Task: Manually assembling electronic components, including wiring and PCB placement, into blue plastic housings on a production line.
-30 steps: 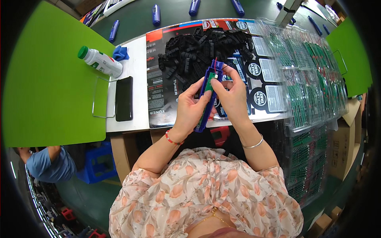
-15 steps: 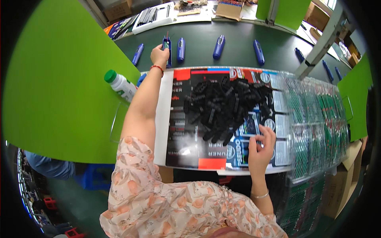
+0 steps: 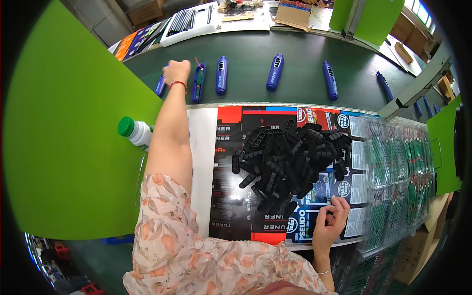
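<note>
My left hand (image 3: 177, 72) reaches out to the far left, its fingers closed round the upper part of a slim blue plastic housing (image 3: 160, 86). Just right of it, an open blue half-shell (image 3: 198, 83) lies on the dark green surface with a green circuit board and a red wire in it. My right hand (image 3: 330, 223) hovers low over the printed sheet (image 3: 231, 196), fingers loosely curled and apart, with nothing seen between them. Beyond it a pile of small black ribbed plastic pieces (image 3: 282, 164) covers the middle of the sheet.
More blue housings (image 3: 275, 72) stand spaced along the green surface (image 3: 300, 49). Clear trays of green circuit boards (image 3: 393, 182) are stacked at right. A white bottle with a green cap (image 3: 135, 132) sits by my left forearm. Green panels (image 3: 73, 132) flank the bench; a metal post (image 3: 418, 83) rises at right.
My left hand has let go of the open half-shell with the board and moved left onto the neighbouring blue housing. The view has shifted; my right hand stays over the sheet.
</note>
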